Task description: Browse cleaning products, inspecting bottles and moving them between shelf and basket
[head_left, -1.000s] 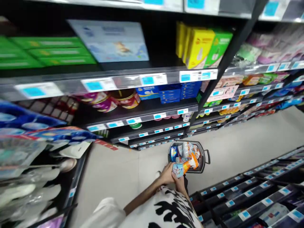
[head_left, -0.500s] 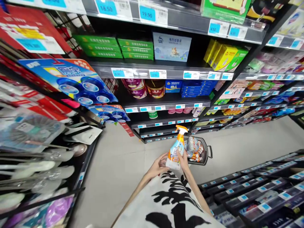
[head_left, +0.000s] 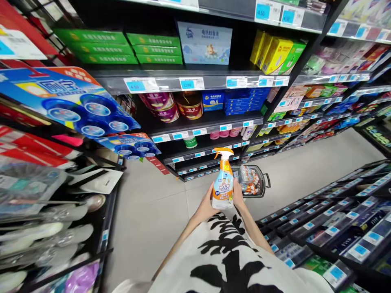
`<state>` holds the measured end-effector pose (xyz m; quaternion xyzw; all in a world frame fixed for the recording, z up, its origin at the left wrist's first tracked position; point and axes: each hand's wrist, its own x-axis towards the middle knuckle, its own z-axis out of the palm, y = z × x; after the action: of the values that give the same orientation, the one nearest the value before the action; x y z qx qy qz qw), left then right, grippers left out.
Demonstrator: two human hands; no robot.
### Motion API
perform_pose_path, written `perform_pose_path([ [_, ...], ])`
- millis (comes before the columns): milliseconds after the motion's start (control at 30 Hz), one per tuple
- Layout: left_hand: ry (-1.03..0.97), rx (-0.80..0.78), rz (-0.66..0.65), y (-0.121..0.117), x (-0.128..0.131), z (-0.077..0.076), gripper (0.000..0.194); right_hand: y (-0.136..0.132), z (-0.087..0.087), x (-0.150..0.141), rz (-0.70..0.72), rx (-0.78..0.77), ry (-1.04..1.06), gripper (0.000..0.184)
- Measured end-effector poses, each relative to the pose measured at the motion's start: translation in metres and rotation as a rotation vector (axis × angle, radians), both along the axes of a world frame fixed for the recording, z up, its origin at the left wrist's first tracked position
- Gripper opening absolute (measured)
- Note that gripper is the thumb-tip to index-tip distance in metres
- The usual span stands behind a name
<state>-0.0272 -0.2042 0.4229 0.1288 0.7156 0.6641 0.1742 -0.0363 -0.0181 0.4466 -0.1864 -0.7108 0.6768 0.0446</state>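
Store aisle: pale floor [head_left: 146, 207] running from the near left to the far right, with dark shelving on both sides.
Far shelves: a tall black shelf unit [head_left: 168, 83] carries green boxes [head_left: 157, 49], a light-blue box [head_left: 205, 42] and purple tubs [head_left: 161, 108] above rows of price tags.
Near-right shelves: a lower dark rack [head_left: 305, 219], also lined with tags.
Left display: packaged kitchen utensils [head_left: 70, 240] at the near left; blue disc packs [head_left: 94, 106] hang beyond them.
Wearer's shirt: white with bold black leaf shapes [head_left: 230, 264], filling the near centre.
Basket: a dark basket [head_left: 260, 181], apparently on the floor, just beyond and right of the hands. Several clear and orange packages [head_left: 247, 175] lie inside it.
Stage reached: several items are in the basket; one spray bottle [head_left: 224, 185] is off the shelves and outside the basket, not set down. Judging by its label facing the wearer, handling is midway.
Arms: both reach forward from the body, forearms converging towards the bottle.
Left hand: the left hand [head_left: 207, 204] wraps the bottle's lower left side, some fingers hidden behind it.
Right hand: the right hand [head_left: 238, 194] presses its right side, so both grasp it together; how firmly, I cannot tell.
Spray bottle: upright, light blue and orange, printed "Mr Muscle".
Spray head: the orange-and-white trigger top [head_left: 225, 153] points left, above both hands, untouched.
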Motion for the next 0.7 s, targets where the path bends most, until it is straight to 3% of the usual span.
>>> perform_pose_path([
  [400, 0.039, -0.043, -0.065, -0.010, -0.001, -0.014, 0.132, -0.007, -0.005, 0.007, -0.057, -0.087, -0.018, 0.061],
  [700, 0.055, -0.069, -0.076, -0.015, -0.011, -0.003, 0.129, -0.011, -0.008, 0.001, -0.035, -0.125, 0.007, 0.062],
])
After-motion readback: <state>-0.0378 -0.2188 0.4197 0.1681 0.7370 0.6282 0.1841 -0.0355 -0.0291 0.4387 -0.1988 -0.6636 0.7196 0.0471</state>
